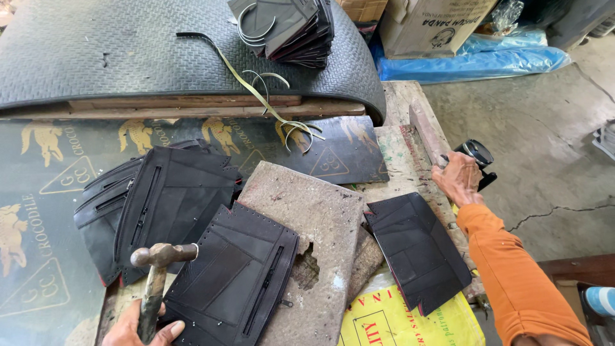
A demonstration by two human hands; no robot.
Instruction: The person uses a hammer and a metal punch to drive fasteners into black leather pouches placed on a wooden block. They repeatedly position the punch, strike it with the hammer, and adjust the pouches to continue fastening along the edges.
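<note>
One hammer, one stone slab, two hands.

Wallet panel on stone slab

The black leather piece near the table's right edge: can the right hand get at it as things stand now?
Probably yes. The right hand grips a black object at the table edge, close beside the black leather piece, whose top is uncovered. The hand would first need freeing.

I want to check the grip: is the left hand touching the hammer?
Touching. The head view shows the left hand with its fingers wrapped around the handle of the hammer, no gap visible.
</note>
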